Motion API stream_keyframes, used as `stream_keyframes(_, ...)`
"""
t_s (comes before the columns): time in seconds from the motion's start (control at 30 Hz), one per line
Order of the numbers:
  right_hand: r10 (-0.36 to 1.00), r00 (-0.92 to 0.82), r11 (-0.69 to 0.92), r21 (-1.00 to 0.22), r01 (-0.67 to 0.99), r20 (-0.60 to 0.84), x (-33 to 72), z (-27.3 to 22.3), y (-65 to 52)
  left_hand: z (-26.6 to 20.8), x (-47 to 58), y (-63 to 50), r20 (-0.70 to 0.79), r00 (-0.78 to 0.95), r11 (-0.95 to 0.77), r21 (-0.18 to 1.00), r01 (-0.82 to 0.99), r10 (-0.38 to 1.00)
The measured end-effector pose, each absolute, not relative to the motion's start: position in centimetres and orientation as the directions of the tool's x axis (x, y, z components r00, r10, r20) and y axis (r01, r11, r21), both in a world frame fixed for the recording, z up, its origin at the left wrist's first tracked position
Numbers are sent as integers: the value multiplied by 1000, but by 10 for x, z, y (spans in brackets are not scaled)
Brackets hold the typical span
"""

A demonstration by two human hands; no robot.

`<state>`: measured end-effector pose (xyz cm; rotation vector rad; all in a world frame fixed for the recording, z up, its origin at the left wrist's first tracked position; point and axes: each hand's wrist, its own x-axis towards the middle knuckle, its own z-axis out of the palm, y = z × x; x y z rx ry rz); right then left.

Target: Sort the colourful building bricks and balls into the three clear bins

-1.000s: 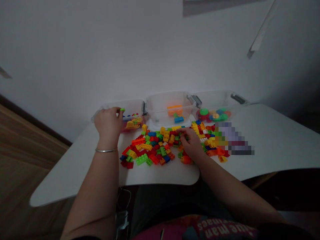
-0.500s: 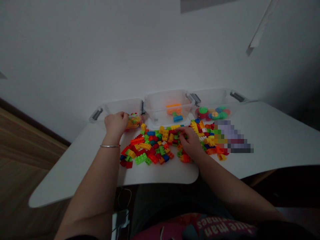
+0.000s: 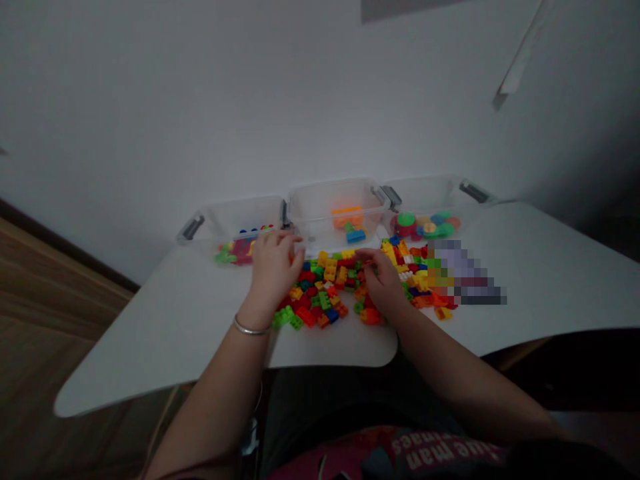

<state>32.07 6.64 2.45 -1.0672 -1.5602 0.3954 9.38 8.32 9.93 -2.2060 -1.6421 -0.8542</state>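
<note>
A pile of colourful toy building bricks (image 3: 325, 300) is heaped on the white table. Over its left part hangs my left hand (image 3: 275, 267), palm down, fingers apart, with no brick visible in it. My right hand (image 3: 384, 280) rests at the middle of the pile. Its fingers point left, with a gap between thumb and forefinger, and its fingertips are at the bricks. Behind my left hand, the left clear plastic box (image 3: 215, 217) holds several colourful pieces. The middle clear box (image 3: 315, 213) contains orange, green and blue bricks.
A third clear box (image 3: 425, 190) at the back right holds round colourful pieces. A pixelated flat item (image 3: 470, 273) lies at the pile's right side. The white table (image 3: 150, 333) has a rounded front edge, and a wall stands behind the boxes.
My left hand has moved right from the left box to above the pile's left part, and its closed fingers have spread. My right hand has barely shifted.
</note>
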Motion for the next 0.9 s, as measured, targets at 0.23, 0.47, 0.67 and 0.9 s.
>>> stream_keyframes(0.23, 830, 138, 497, -828, 259, 541, 325, 20, 73, 75, 157, 33, 368, 707, -780, 93, 619, 604)
stream_keyframes(0.47, 840, 155, 479, -845, 238, 520, 327, 21, 75, 59, 169, 28, 216, 766, -791, 51, 610, 605)
stream_keyframes(0.67, 839, 152, 475, -839, 265, 522, 327, 24, 73, 59, 162, 35, 235, 719, -752, 102, 651, 654)
stream_keyframes(0.9, 849, 6, 488, -787, 378, 529, 327, 27, 69, 71, 142, 58, 403, 401, -530, 288, 797, 822)
